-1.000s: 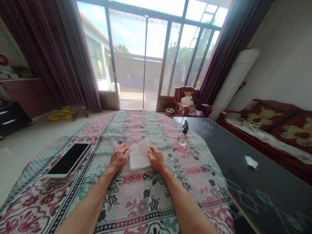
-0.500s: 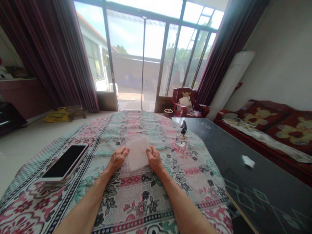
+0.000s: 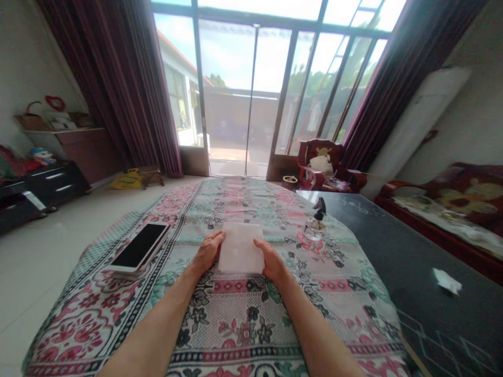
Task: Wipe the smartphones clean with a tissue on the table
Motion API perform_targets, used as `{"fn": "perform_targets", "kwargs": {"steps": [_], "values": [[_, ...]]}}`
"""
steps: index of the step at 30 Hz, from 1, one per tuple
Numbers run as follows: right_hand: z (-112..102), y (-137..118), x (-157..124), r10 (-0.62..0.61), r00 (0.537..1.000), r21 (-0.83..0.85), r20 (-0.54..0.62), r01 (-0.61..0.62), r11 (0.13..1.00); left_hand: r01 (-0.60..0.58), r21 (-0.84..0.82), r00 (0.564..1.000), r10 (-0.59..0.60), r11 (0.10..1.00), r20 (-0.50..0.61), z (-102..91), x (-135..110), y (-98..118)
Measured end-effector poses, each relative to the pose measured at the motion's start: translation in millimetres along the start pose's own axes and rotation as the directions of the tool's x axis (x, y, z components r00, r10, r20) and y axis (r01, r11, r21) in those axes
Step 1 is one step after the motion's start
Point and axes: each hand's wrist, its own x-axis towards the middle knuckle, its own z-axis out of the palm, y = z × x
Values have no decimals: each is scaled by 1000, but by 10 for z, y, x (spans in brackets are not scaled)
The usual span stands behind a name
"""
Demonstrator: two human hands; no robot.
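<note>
A white folded cloth (image 3: pixel 241 247) lies flat on the flowered tablecloth (image 3: pixel 243 324). My left hand (image 3: pixel 207 252) rests at the cloth's left edge, fingers stretched out along it and touching it. At the right edge my right hand (image 3: pixel 272 259) lies the same way, fingers extended against the cloth. Neither hand lifts it. Both forearms reach in from the bottom of the view.
A phone (image 3: pixel 140 253) with a dark screen lies on the tablecloth to the left. A small spray bottle (image 3: pixel 315 224) stands to the right. The dark glass table top (image 3: pixel 432 314) holds a crumpled white scrap (image 3: pixel 447 280). Beyond stand glass doors, curtains, a red chair (image 3: pixel 318 167) and a sofa (image 3: pixel 463 209).
The hands went from pinching the cloth's edges to lying open along its sides. The cloth now lies squarer and flatter. The view has turned a little to the left.
</note>
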Motion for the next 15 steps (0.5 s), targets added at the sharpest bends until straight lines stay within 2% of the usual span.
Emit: {"fn": "perform_targets", "kwargs": {"steps": [5,11,15], "values": [[33,-16,-43,94,991,53,91,-100,994,-21,-112,997,29,993,74,30,-44,29],[6,-30,-30,221,972,117,74,-228,967,-47,-76,996,52,996,66,43,-44,35],[19,-43,-55,238,969,129,69,-246,961,-54,-38,997,55,998,51,22,-41,0]]}}
